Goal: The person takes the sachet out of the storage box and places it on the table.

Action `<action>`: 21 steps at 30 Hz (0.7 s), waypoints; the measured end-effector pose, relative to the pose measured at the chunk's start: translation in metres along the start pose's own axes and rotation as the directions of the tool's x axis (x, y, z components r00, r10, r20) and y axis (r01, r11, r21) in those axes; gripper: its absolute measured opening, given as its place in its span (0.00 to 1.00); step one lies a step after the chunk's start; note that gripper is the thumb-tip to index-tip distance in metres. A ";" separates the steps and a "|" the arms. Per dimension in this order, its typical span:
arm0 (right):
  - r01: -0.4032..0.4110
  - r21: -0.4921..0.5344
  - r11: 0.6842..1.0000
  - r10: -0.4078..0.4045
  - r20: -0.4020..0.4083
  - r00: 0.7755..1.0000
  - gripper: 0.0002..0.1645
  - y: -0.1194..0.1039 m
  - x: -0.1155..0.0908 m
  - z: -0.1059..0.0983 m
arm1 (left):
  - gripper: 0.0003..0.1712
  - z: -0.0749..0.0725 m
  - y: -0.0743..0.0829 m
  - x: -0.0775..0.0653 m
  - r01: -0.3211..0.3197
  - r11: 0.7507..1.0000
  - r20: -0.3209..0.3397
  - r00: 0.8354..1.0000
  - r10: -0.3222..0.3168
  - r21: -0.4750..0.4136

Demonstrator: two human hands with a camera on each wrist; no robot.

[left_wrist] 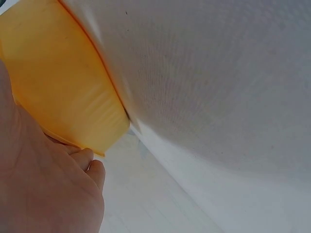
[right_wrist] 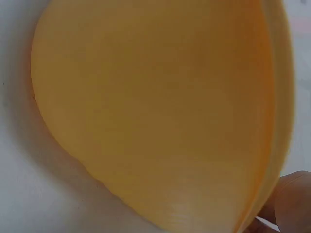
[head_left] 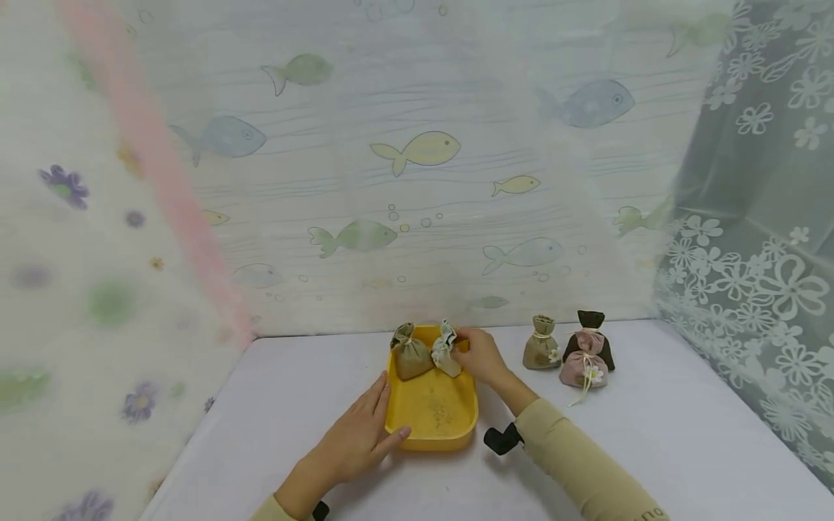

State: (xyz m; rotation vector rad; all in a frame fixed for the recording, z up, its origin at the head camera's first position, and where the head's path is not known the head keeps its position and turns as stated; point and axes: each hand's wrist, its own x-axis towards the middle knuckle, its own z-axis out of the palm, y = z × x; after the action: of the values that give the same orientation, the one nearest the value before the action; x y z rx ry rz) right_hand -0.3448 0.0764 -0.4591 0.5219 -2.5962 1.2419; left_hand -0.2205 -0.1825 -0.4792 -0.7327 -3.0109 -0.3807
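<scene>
A yellow tray [head_left: 430, 416] stands on the white table. Inside its far end, an olive drawstring pouch [head_left: 413, 359] sits beside a smaller pale patterned pouch [head_left: 446, 354], which tilts. My right hand [head_left: 483, 356] reaches over the tray's right side and pinches the pale pouch near its neck; some fingertips are hidden. In the right wrist view, the tray's wall [right_wrist: 155, 107] hides most of that hand. My left hand [head_left: 355, 434] rests along the tray's left side, fingers straight and thumb at the near rim. The left wrist view shows the hand [left_wrist: 51, 179] against the tray [left_wrist: 63, 73].
Right of the tray stand another olive pouch [head_left: 539, 347] with a small flower, a pink pouch [head_left: 582, 367] with ribbon, and a dark brown-topped pouch [head_left: 591, 318] behind it. A fish-patterned curtain [head_left: 404, 188] closes off the back, with flowered sheets at both sides.
</scene>
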 end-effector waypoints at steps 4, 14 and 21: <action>0.057 -0.030 0.998 -0.057 0.024 0.998 0.14 -0.003 0.000 0.005 | 0.53 -0.001 0.000 0.000 -0.001 1.000 -0.003 1.000 0.001 0.003; 0.150 -0.067 0.986 -0.145 0.074 0.987 0.11 -0.008 -0.002 0.014 | 0.53 -0.001 0.001 -0.003 -0.018 1.000 -0.014 1.000 0.019 0.014; 0.139 -0.067 0.988 -0.132 0.104 0.986 0.10 -0.010 -0.001 0.021 | 0.53 0.000 0.000 -0.003 -0.024 1.000 -0.016 1.000 0.025 0.011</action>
State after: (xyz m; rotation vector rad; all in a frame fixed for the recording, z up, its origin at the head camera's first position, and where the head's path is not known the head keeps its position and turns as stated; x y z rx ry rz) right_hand -0.3410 0.0544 -0.4653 0.7497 -2.6250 1.0989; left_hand -0.2177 -0.1834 -0.4789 -0.7613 -2.9839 -0.3680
